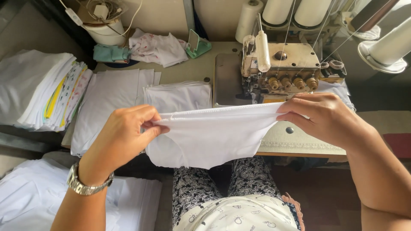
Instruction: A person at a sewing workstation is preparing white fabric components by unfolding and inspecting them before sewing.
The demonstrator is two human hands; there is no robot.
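Stretching white cloth point(214, 132) sideways, both hands

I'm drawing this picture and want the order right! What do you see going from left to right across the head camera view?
Tall stack of folded cloth → flat white fabric pieces → left hand → white cloth held up by both hands → sewing machine → right hand → big thread cone.

Head view, down over worktable point(192, 70)
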